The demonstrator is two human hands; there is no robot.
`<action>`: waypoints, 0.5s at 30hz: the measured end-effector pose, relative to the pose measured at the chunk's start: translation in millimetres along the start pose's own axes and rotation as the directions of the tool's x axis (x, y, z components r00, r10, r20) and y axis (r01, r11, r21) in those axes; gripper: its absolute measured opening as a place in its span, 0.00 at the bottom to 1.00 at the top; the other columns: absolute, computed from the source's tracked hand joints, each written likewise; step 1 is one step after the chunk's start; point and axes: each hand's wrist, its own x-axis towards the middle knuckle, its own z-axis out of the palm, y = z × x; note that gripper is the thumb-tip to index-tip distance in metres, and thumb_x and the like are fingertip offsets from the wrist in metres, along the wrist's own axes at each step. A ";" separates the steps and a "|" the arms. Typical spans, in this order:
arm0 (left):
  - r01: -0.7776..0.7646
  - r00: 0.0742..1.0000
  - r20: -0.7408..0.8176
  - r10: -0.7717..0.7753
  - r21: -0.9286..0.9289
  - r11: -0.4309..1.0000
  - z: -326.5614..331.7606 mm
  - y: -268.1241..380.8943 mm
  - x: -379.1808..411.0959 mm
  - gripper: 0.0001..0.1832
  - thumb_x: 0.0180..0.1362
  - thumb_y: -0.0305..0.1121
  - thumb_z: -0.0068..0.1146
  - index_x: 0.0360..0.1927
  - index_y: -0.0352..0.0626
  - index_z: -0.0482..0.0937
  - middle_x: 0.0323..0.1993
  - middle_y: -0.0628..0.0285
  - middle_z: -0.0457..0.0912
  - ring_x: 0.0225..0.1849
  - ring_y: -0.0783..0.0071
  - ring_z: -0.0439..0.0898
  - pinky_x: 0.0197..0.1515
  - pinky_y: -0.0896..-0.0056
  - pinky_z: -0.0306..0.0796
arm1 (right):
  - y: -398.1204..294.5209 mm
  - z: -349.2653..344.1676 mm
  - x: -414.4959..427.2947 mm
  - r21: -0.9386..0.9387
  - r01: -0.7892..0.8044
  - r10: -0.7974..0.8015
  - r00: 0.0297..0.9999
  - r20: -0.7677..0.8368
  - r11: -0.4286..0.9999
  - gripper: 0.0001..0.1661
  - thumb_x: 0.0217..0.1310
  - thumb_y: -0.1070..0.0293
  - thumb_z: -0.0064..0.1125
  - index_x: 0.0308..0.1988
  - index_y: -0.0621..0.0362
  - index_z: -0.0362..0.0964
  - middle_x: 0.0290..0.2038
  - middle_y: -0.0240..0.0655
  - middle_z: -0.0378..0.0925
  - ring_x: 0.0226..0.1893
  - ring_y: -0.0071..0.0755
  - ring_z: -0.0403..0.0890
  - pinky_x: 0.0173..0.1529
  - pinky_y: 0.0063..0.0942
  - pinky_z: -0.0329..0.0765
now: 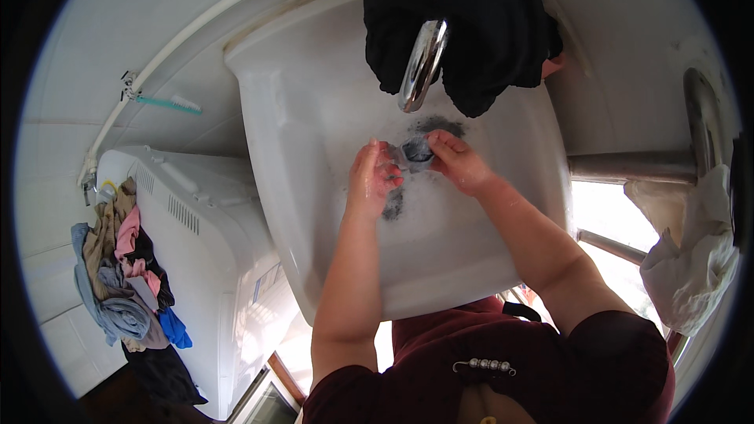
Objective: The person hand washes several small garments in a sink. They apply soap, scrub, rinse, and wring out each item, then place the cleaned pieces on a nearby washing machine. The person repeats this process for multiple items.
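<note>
My right hand grips the right edge of a small, greyish, wet mesh-like piece with dark matter inside; what exactly it is I cannot tell. On its left side is my left hand, wet, with fingers partly curled and their tips by the piece's edge; whether they pinch it is unclear. Both hands are over a white ceramic sink basin. Dark specks and wet dark residue lie on the basin's bottom. A chrome faucet spout points down above the hands.
Black cloth is heaped behind the faucet. To the left, a white appliance bears a pile of clothes. A teal brush hangs by a white wall pipe. On the right are metal pipes and a whitish plastic bag.
</note>
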 end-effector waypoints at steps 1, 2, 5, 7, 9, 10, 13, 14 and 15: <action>-0.010 0.999 0.034 0.009 0.001 1.000 5.5 6.7 -6.3 0.18 0.55 0.43 0.60 0.44 0.46 0.72 0.37 0.67 0.74 0.32 0.77 0.74 0.37 0.66 0.72 | 0.4 2.1 -1.1 -0.111 0.003 -0.006 1.000 -0.027 0.994 0.14 0.68 0.58 0.45 0.43 0.57 0.69 0.37 0.27 0.73 0.39 0.19 0.73 0.48 0.24 0.73; -0.003 0.999 0.033 0.000 0.105 0.994 10.8 7.4 -8.0 0.19 0.54 0.43 0.60 0.45 0.45 0.72 0.37 0.66 0.74 0.32 0.76 0.74 0.36 0.66 0.73 | 2.2 -1.1 0.0 -0.241 0.015 -0.015 1.000 0.004 0.971 0.14 0.68 0.58 0.45 0.43 0.56 0.69 0.37 0.26 0.72 0.40 0.19 0.73 0.49 0.24 0.72; 0.028 0.997 0.064 -0.048 0.274 0.961 14.4 2.6 -7.4 0.21 0.53 0.43 0.62 0.46 0.44 0.71 0.39 0.64 0.75 0.33 0.73 0.75 0.35 0.67 0.73 | 7.0 -6.9 2.1 -0.449 0.062 -0.042 0.998 0.055 0.891 0.14 0.68 0.59 0.44 0.44 0.56 0.69 0.38 0.27 0.72 0.41 0.19 0.72 0.50 0.24 0.71; 0.071 0.983 0.149 -0.104 0.212 0.975 0.3 -0.2 0.8 0.22 0.53 0.41 0.63 0.47 0.44 0.70 0.40 0.63 0.74 0.36 0.73 0.76 0.37 0.68 0.73 | 5.3 -3.4 0.6 -0.380 0.094 -0.094 0.995 0.019 0.920 0.14 0.67 0.60 0.45 0.43 0.59 0.70 0.38 0.28 0.73 0.39 0.19 0.73 0.48 0.23 0.72; 0.074 0.983 0.150 -0.105 0.204 0.976 -4.2 -3.6 4.0 0.21 0.54 0.37 0.61 0.49 0.44 0.69 0.39 0.62 0.74 0.35 0.73 0.76 0.36 0.68 0.74 | 4.7 -3.8 2.4 -0.299 0.067 -0.084 0.995 -0.047 0.952 0.13 0.67 0.61 0.46 0.44 0.58 0.70 0.38 0.28 0.73 0.39 0.20 0.73 0.47 0.23 0.73; 0.076 0.983 0.150 -0.107 0.200 0.977 -4.1 -3.5 3.9 0.20 0.54 0.35 0.60 0.49 0.44 0.69 0.39 0.62 0.74 0.34 0.73 0.76 0.36 0.69 0.74 | 4.4 -3.4 2.5 -0.257 0.054 -0.077 0.994 -0.080 0.965 0.13 0.67 0.62 0.46 0.44 0.58 0.69 0.38 0.28 0.73 0.39 0.20 0.73 0.46 0.23 0.73; 0.009 1.000 0.007 -0.012 0.353 0.936 0.7 1.9 0.2 0.19 0.55 0.29 0.53 0.52 0.42 0.67 0.38 0.61 0.75 0.32 0.73 0.76 0.35 0.69 0.74 | -7.0 2.6 -4.2 0.346 -0.033 0.035 0.999 0.002 0.938 0.11 0.65 0.64 0.50 0.44 0.57 0.69 0.37 0.27 0.73 0.37 0.22 0.73 0.43 0.23 0.72; -0.057 0.996 -0.043 0.081 0.415 0.908 -0.1 1.5 1.9 0.20 0.55 0.27 0.50 0.52 0.42 0.67 0.38 0.60 0.75 0.32 0.72 0.76 0.35 0.69 0.74 | -9.2 5.7 -6.8 0.236 -0.054 0.053 0.999 0.010 0.970 0.13 0.62 0.63 0.53 0.44 0.57 0.68 0.36 0.28 0.73 0.37 0.22 0.73 0.42 0.23 0.72; -0.116 0.981 -0.085 0.177 0.477 0.871 -0.8 0.7 4.7 0.21 0.54 0.25 0.48 0.53 0.42 0.67 0.38 0.59 0.75 0.32 0.72 0.76 0.35 0.70 0.73 | -10.6 8.5 -10.1 0.122 -0.072 0.070 0.997 0.016 0.990 0.15 0.60 0.62 0.56 0.44 0.57 0.68 0.35 0.29 0.73 0.36 0.23 0.73 0.41 0.23 0.71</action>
